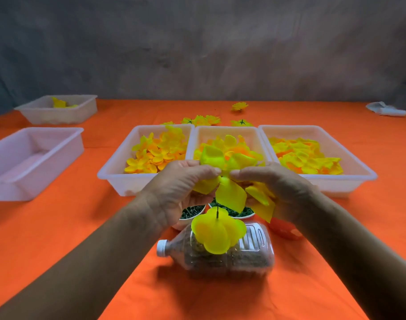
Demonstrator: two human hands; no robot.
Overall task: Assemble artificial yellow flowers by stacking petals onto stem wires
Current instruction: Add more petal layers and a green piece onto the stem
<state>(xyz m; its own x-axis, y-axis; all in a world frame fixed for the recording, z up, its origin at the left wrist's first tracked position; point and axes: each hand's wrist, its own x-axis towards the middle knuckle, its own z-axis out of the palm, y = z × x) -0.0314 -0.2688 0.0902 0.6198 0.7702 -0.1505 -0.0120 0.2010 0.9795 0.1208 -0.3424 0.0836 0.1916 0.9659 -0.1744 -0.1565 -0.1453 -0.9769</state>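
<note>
A large yellow petal layer (222, 174) is held in the air at the centre of the view, just above a stem wire (217, 212). The left hand (181, 188) pinches it from nine o'clock and the right hand (276, 188) from three o'clock, so that the fingertips meet at the middle of the layer; probably this is to keep its centre hole in line with the wire tip. The right hand seems also to keep some spare yellow petals (263, 202) under its palm, perhaps ready for the next layers.

The wire stands upright from a clear plastic bottle (220, 252), which lies on its side at six o'clock from the hands and is filled with something dark and grainy; it probably serves as a heavy base so both hands stay free. One smaller petal layer (218, 232) already sits on the wire.

Just behind the bottle are two small white bowls (241, 214) with dark green pieces. At twelve o'clock three white trays (317, 179) stand side by side with sorted yellow petals, close for easy reach. Beyond them some finished flowers (200, 120) lie on the orange tablecloth (105, 227). At ten o'clock there are two more trays (35, 158); the farther one contains a few petals.
</note>
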